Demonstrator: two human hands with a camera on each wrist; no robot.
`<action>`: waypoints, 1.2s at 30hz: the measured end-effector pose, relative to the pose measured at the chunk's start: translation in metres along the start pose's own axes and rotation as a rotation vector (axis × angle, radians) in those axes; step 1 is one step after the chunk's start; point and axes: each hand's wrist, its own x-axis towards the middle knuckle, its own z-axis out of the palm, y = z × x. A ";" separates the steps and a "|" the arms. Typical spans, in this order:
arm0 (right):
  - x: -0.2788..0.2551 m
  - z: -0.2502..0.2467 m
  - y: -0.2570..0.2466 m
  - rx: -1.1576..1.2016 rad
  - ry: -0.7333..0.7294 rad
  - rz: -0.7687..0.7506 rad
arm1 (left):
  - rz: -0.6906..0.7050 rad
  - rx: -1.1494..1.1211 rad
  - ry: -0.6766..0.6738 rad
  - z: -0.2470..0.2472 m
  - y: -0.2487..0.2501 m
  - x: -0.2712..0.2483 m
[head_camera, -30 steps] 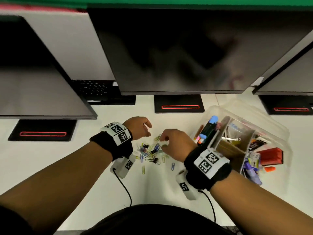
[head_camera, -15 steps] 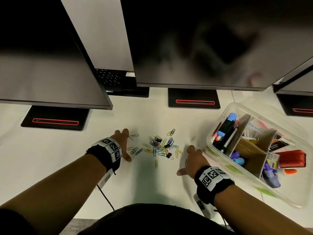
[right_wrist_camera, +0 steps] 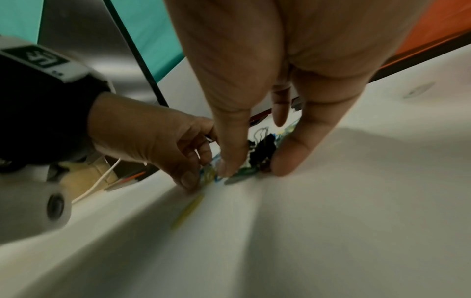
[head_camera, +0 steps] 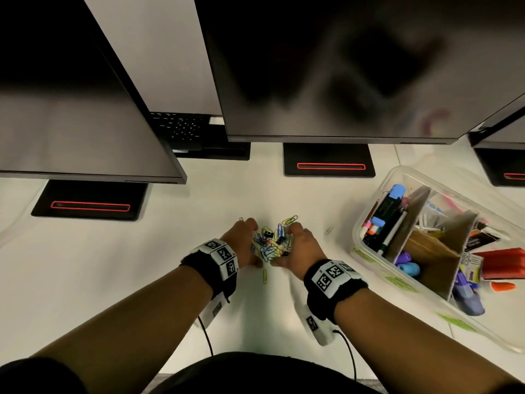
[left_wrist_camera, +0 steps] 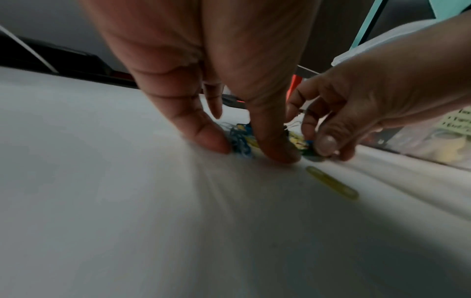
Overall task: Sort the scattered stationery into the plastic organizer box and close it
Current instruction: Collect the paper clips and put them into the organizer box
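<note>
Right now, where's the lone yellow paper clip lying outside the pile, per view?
Head: yellow paper clip on the desk, just nearer the person than the clip pile, between the wrists.
Left wrist: right of centre, below the right hand.
Right wrist: blurred yellow streak, below the left hand.
Shared landmark: the clip pile.

Black-and-white square-patterned marker tags on black wristbands (head_camera: 332, 275) carried no letters | green printed stickers on clear plastic organizer box (head_camera: 369, 253) were too blurred to read | no legible text elsewhere
</note>
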 end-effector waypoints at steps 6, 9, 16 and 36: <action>0.003 -0.022 0.013 -0.109 0.280 0.075 | 0.139 0.146 0.062 -0.008 -0.007 -0.009; 0.008 -0.018 0.014 -0.105 0.199 0.183 | -0.002 0.368 0.066 0.000 -0.008 -0.015; 0.014 0.002 0.010 -0.176 -0.043 -0.074 | -0.049 0.445 -0.074 0.027 -0.008 -0.008; 0.024 -0.005 0.002 -0.319 -0.137 0.008 | -0.031 0.119 -0.021 0.004 0.004 0.002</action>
